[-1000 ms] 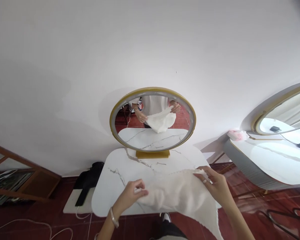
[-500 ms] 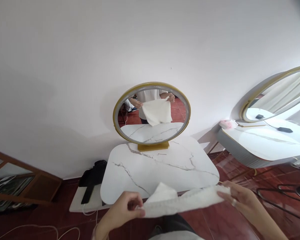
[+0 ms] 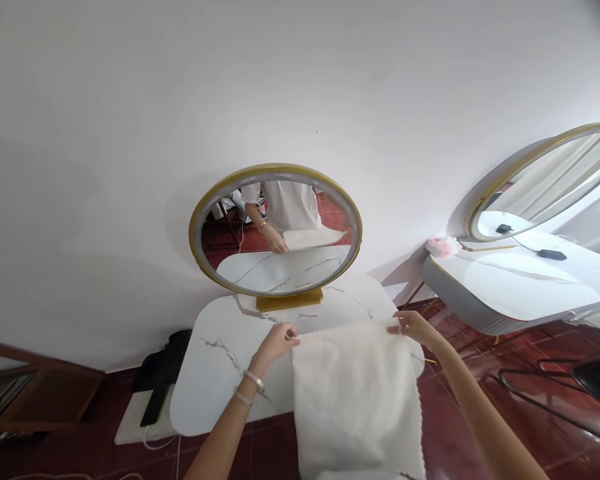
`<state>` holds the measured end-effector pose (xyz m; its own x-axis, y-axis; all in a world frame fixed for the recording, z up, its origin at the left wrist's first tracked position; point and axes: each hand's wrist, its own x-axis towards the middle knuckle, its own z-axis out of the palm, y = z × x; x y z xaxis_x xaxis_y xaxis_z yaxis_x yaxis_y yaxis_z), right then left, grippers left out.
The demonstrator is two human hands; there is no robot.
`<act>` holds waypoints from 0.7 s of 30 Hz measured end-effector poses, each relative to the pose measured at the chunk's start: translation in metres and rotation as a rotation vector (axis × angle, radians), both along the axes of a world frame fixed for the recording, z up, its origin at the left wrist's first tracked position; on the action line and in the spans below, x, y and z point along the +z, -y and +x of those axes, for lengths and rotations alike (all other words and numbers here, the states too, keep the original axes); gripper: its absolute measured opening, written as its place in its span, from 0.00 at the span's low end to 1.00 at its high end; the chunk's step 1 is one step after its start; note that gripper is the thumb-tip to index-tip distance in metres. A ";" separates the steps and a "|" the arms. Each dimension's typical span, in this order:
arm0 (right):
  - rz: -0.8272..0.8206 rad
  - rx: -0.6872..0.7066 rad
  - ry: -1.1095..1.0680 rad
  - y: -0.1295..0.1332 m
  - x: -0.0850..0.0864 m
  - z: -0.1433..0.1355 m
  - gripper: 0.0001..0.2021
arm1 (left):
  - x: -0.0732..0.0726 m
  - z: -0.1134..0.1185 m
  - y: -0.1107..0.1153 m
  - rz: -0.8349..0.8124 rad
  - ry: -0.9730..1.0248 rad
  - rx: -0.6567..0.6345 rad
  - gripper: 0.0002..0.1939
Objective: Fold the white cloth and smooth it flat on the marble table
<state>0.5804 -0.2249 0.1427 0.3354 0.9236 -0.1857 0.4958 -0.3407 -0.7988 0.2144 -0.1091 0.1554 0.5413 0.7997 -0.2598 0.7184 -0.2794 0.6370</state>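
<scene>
"Where is the white cloth (image 3: 355, 393) now?"

"Stretched between the two hands. Its far edge runs over the marbled table (image 3: 200, 387), and the rest falls toward the person, past the table's near side. Half a second ago it was a narrow strip seen almost edge-on at that near side; now it shows as a broad, nearly flat sheet."

"And the fingers?"

"On the left hand (image 3: 277, 341), thumb and forefinger pinch the far left corner. On the right hand (image 3: 416, 328), the thumb and fingers pinch the edge near the far right corner. Both hands pinched it before too, but they are farther forward now, reaching over the tabletop."

"Is that far edge resting on the table?"

"I can't tell; it may be just above the surface."

"What does the round mirror (image 3: 275, 230) show?"

"A change there as well. Earlier the reflected cloth hung as a wide panel with a hand at either end. Now it is a low, slanting band close above the reflected tabletop, with one hand clear at its end."

"Anything else different?"

"The view has swung a little, so the mirror sits farther left. Two bands (image 3: 253, 383) show plainly on the left wrist. To the right, the pink-and-white packet (image 3: 443, 247) stays on the second table (image 3: 515, 280)."
</scene>
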 end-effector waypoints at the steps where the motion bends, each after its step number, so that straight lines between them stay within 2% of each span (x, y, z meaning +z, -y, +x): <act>1: -0.027 0.003 0.013 -0.017 -0.010 0.010 0.17 | -0.009 0.014 -0.010 0.013 -0.017 0.016 0.03; 4: -0.095 0.011 0.033 -0.057 -0.032 0.039 0.14 | -0.025 0.049 -0.035 0.072 -0.055 0.059 0.02; 8: -0.112 -0.002 0.082 -0.095 -0.051 0.071 0.09 | -0.033 0.084 -0.058 0.179 -0.099 0.127 0.04; 11: -0.055 -0.038 0.136 -0.118 -0.069 0.080 0.08 | -0.043 0.102 -0.065 0.245 -0.124 0.182 0.11; 14: 0.041 -0.081 0.174 -0.127 -0.090 0.072 0.11 | -0.061 0.112 -0.054 0.283 -0.139 0.231 0.18; 18: 0.207 -0.117 0.223 -0.105 -0.118 0.038 0.21 | -0.103 0.113 -0.018 0.399 -0.117 0.255 0.24; 21: 0.392 0.010 0.414 -0.085 -0.136 0.003 0.24 | -0.135 0.113 -0.001 0.564 -0.080 0.172 0.25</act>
